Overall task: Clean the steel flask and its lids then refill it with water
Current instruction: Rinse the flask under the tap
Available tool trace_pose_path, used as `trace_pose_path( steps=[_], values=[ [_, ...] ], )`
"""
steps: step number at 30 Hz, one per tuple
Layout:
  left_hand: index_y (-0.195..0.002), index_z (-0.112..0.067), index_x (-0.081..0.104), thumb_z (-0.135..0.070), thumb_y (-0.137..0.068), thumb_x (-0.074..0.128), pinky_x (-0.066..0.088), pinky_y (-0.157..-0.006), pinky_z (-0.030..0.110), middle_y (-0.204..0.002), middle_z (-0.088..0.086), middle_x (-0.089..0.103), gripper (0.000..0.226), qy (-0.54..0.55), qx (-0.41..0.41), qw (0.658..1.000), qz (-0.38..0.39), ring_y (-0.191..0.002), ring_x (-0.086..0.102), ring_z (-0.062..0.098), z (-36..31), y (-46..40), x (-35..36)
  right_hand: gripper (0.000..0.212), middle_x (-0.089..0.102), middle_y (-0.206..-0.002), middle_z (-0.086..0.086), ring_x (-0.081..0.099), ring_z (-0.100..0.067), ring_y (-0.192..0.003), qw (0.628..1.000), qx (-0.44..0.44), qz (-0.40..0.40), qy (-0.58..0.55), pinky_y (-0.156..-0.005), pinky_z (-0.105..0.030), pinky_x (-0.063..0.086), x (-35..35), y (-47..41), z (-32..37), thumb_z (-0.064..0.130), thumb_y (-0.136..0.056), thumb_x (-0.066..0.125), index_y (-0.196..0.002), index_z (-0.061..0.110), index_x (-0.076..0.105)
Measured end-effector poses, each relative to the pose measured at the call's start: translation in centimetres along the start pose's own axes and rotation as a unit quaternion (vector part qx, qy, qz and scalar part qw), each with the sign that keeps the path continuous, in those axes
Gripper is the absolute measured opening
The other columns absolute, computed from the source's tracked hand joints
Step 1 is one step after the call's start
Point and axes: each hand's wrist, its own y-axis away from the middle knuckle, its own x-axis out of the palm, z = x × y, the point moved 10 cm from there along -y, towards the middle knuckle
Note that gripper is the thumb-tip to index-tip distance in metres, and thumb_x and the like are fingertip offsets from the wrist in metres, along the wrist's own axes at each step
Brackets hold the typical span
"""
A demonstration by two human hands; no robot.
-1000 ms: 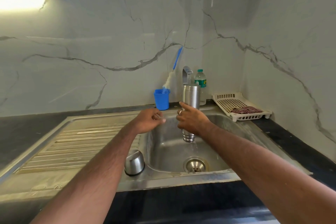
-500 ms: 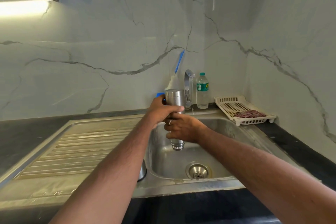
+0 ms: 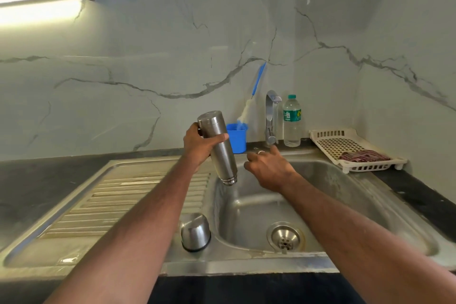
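My left hand (image 3: pixel 198 147) grips the steel flask (image 3: pixel 218 147) upside down and tilted, its mouth low over the left side of the sink basin (image 3: pixel 345 195); water seems to run from the mouth. My right hand (image 3: pixel 270 169), with a ring on one finger, hovers over the basin just right of the flask, fingers loosely curled, holding nothing. A steel cup-shaped lid (image 3: pixel 195 232) stands upside down on the sink rim at the near left corner of the basin. The tap (image 3: pixel 271 116) rises behind the basin.
A blue cup (image 3: pixel 237 139) with a bottle brush (image 3: pixel 251 99) stands behind the flask. A plastic water bottle (image 3: pixel 292 121) is right of the tap. A white perforated tray (image 3: pixel 345 148) with a cloth (image 3: pixel 361 155) sits back right. The ribbed drainboard (image 3: pixel 123 200) lies left.
The flask has passed from my right hand to my left hand, which has carried it left and tilted it. My right hand has let go and moved right.
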Motion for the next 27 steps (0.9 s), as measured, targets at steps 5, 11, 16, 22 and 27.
trace_pose_path(
  steps=[5, 11, 16, 22, 27],
  values=[
    [-0.129, -0.021, 0.052, -0.026, -0.064, 0.097, 0.062, -0.082, 0.052, -0.118, -0.001, 0.064, 0.079, 0.018, -0.003, 0.999, -0.046, -0.107, 0.066, 0.021, 1.3, -2.9, -4.2, 0.035, 0.054, -0.127, -0.009, 0.062, -0.031, -0.109, 0.999, 0.002, -0.019, -0.03, -0.094, -0.051, 0.044, 0.4, -3.7, 1.8, 0.01, -0.091, 0.058, -0.125, 0.016, 0.059],
    [-0.135, -0.019, 0.052, -0.023, -0.066, 0.096, 0.062, -0.084, 0.052, -0.125, 0.002, 0.063, 0.082, 0.004, 0.006, 0.995, -0.098, -0.111, 0.065, 0.023, 2.2, -6.6, -10.3, 0.03, 0.055, -0.123, -0.005, 0.063, -0.026, -0.106, 0.997, 0.006, -0.019, -0.07, -0.092, -0.048, 0.046, 2.2, -7.3, 3.6, 0.016, -0.091, 0.06, -0.121, 0.018, 0.06],
    [-0.127, -0.024, 0.051, -0.021, -0.064, 0.097, 0.058, -0.094, 0.052, -0.122, -0.001, 0.062, 0.078, -0.023, -0.002, 0.992, -0.124, -0.112, 0.063, 0.023, 4.1, -8.9, -13.7, 0.032, 0.055, -0.122, -0.004, 0.062, -0.026, -0.107, 0.996, -0.003, 0.003, -0.094, -0.097, -0.051, 0.043, 3.1, -10.1, 5.6, 0.015, -0.092, 0.059, -0.124, 0.019, 0.059],
    [-0.127, -0.02, 0.053, -0.017, -0.067, 0.095, 0.056, -0.097, 0.047, -0.123, 0.0, 0.062, 0.073, -0.054, -0.014, 0.99, -0.13, -0.113, 0.061, 0.023, 6.0, -10.7, -15.0, 0.034, 0.054, -0.124, -0.005, 0.06, -0.026, -0.11, 0.992, -0.021, 0.023, -0.126, -0.104, -0.055, 0.039, 3.7, -12.7, 7.7, 0.015, -0.093, 0.061, -0.126, 0.018, 0.059],
    [-0.126, -0.02, 0.052, -0.019, -0.068, 0.095, 0.057, -0.094, 0.05, -0.12, -0.001, 0.06, 0.072, -0.075, -0.049, 0.99, -0.107, -0.109, 0.06, 0.023, 6.7, -12.6, -14.8, 0.026, 0.054, -0.113, -0.002, 0.061, -0.025, -0.105, 0.987, -0.01, 0.025, -0.156, -0.105, -0.055, 0.038, 4.0, -14.5, 8.3, 0.012, -0.09, 0.063, -0.114, 0.02, 0.061]
  ],
)
